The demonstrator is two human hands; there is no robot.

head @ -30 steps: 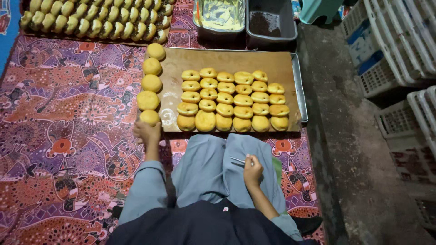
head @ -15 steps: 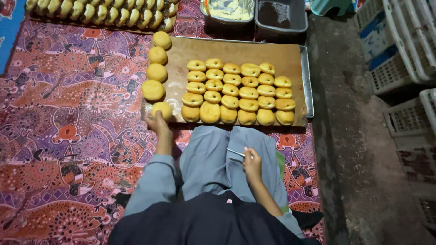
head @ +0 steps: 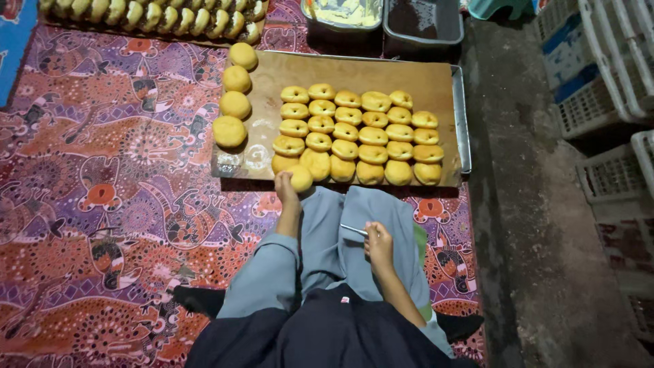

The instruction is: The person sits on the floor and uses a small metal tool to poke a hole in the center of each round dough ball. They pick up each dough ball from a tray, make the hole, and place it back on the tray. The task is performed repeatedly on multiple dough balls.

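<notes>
While the left hand closed around a round bun at the wooden board's near edge, the right hand pinched a thin blade over the lap, so slitting it seemingly came next, needing bun brought to blade.

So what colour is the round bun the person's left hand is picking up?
Golden yellow: the round bun in the left hand, seen clearly in the head view.

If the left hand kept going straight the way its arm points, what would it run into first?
The left hand holds a round bun at the near edge of the wooden board. Straight on, it would probably meet the nearest row of buns first, though its height above them is unclear.
</notes>
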